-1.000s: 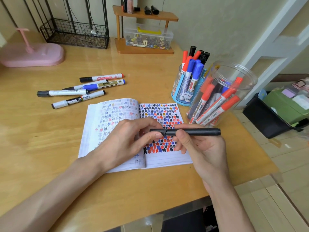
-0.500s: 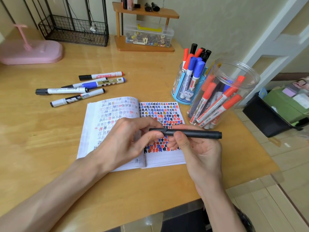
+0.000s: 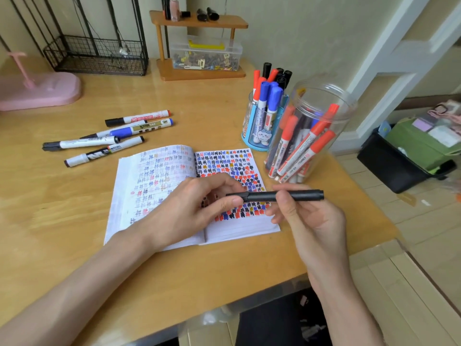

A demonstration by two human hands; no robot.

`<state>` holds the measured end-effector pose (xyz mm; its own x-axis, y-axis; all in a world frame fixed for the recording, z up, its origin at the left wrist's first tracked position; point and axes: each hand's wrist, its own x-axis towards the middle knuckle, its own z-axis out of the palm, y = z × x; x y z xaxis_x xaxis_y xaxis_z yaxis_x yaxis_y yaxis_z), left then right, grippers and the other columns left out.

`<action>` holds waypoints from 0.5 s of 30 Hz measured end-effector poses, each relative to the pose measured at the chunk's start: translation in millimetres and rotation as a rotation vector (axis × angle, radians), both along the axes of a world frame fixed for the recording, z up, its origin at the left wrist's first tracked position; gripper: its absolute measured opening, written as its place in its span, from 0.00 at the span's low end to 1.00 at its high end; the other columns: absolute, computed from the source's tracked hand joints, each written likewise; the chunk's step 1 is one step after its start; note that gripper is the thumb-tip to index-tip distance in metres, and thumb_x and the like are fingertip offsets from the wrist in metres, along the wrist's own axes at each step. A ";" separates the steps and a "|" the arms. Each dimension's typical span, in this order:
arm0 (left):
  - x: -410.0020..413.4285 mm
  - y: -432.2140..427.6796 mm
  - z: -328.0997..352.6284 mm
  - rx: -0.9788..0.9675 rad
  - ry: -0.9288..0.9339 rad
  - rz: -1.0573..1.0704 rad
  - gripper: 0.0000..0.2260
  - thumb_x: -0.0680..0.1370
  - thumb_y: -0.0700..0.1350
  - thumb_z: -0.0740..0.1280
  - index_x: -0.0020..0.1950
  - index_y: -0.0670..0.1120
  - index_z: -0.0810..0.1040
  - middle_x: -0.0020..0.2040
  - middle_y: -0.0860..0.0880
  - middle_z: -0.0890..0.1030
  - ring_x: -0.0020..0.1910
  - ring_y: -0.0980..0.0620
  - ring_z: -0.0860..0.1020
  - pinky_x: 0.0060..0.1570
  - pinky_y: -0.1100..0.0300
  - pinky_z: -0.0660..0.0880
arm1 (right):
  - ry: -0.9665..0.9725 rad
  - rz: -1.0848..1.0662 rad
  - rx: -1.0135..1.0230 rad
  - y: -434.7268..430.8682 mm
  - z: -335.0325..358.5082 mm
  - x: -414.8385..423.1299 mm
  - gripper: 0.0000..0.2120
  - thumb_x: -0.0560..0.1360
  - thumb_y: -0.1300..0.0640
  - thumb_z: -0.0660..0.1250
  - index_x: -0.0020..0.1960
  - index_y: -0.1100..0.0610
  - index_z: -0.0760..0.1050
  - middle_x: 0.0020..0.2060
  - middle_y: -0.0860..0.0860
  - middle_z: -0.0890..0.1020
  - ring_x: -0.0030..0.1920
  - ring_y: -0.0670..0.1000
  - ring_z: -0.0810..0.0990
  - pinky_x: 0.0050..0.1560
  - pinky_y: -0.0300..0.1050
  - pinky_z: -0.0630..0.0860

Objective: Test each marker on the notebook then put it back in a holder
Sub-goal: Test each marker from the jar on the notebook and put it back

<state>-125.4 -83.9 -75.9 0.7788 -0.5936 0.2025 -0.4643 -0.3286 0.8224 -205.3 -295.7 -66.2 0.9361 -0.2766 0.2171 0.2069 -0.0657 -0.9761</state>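
A slim black marker (image 3: pixel 279 196) lies level above the open notebook (image 3: pixel 159 181), whose pages are full of coloured test marks. My left hand (image 3: pixel 194 211) pinches the marker's cap end between thumb and fingers. My right hand (image 3: pixel 306 221) grips the barrel near its middle. A blue holder (image 3: pixel 252 138) with red, blue and black markers stands behind the notebook on the right. Beside it is a clear plastic jar (image 3: pixel 324 101) holding mostly red-capped markers. Several loose markers (image 3: pixel 109 138) lie on the desk to the notebook's upper left.
A pink stand (image 3: pixel 37 91) sits at the far left, a black wire basket (image 3: pixel 97 56) behind it. A wooden shelf (image 3: pixel 199 46) with a clear box of small parts is at the back. The desk edge (image 3: pixel 369 206) runs right of the jar; a black bin (image 3: pixel 399 166) stands on the floor.
Both hands keep the same hold on the black marker. The view has shifted slightly; the marker stays level over the right page.
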 end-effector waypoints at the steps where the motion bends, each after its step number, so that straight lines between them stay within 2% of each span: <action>1: -0.9 -4.9 1.2 0.006 -0.009 -0.024 0.14 0.80 0.55 0.69 0.64 0.51 0.80 0.54 0.59 0.85 0.53 0.59 0.83 0.52 0.67 0.75 | -0.004 -0.028 -0.003 -5.2 2.4 -4.4 0.10 0.77 0.53 0.71 0.53 0.58 0.83 0.39 0.56 0.87 0.39 0.51 0.86 0.41 0.39 0.81; 2: -1.8 -11.2 2.1 0.020 -0.035 -0.044 0.18 0.79 0.57 0.70 0.65 0.51 0.79 0.56 0.59 0.84 0.56 0.58 0.82 0.55 0.65 0.76 | -0.006 -0.056 -0.008 -11.4 4.9 -8.6 0.10 0.77 0.53 0.70 0.54 0.58 0.83 0.40 0.56 0.88 0.40 0.51 0.87 0.41 0.38 0.81; 4: -5.3 -28.4 4.0 0.040 -0.088 -0.084 0.19 0.78 0.59 0.72 0.64 0.51 0.79 0.52 0.59 0.82 0.54 0.57 0.82 0.54 0.65 0.75 | -0.006 -0.114 -0.031 -28.3 9.0 -16.5 0.10 0.79 0.54 0.69 0.55 0.59 0.83 0.45 0.53 0.89 0.43 0.50 0.88 0.41 0.39 0.81; 7: -10.6 -61.3 1.9 0.039 -0.131 -0.138 0.12 0.78 0.56 0.75 0.56 0.54 0.79 0.46 0.59 0.81 0.47 0.55 0.81 0.48 0.63 0.75 | 0.005 -0.199 -0.055 -61.5 10.8 -32.4 0.10 0.81 0.55 0.68 0.57 0.60 0.82 0.48 0.52 0.89 0.45 0.52 0.88 0.41 0.41 0.83; 10: -18.6 -100.6 0.1 -0.004 -0.095 -0.186 0.07 0.78 0.53 0.75 0.52 0.54 0.80 0.41 0.57 0.80 0.40 0.56 0.79 0.41 0.67 0.71 | 0.043 -0.321 -0.060 -93.2 10.8 -53.3 0.14 0.77 0.50 0.70 0.57 0.57 0.82 0.44 0.52 0.88 0.42 0.52 0.87 0.39 0.39 0.81; 12: -26.9 -128.9 1.8 -0.042 -0.070 -0.223 0.04 0.80 0.51 0.73 0.49 0.52 0.81 0.39 0.58 0.80 0.39 0.58 0.78 0.40 0.67 0.70 | 0.053 -0.396 -0.089 -113.5 7.6 -68.3 0.13 0.75 0.47 0.70 0.53 0.55 0.82 0.43 0.52 0.88 0.41 0.52 0.87 0.41 0.40 0.80; 13: -30.8 -141.9 2.4 -0.058 -0.059 -0.246 0.05 0.82 0.51 0.71 0.48 0.52 0.81 0.39 0.58 0.80 0.39 0.57 0.78 0.40 0.64 0.72 | 0.055 -0.420 -0.121 -123.1 5.4 -75.9 0.12 0.75 0.47 0.70 0.52 0.54 0.82 0.42 0.52 0.88 0.40 0.52 0.86 0.43 0.43 0.80; 15: -36.2 -165.9 2.0 -0.062 -0.052 -0.300 0.09 0.85 0.53 0.65 0.50 0.53 0.82 0.41 0.54 0.82 0.41 0.52 0.79 0.44 0.51 0.76 | 0.087 -0.460 -0.204 -142.2 -0.1 -91.6 0.09 0.76 0.46 0.71 0.49 0.51 0.82 0.41 0.50 0.87 0.40 0.49 0.86 0.46 0.47 0.81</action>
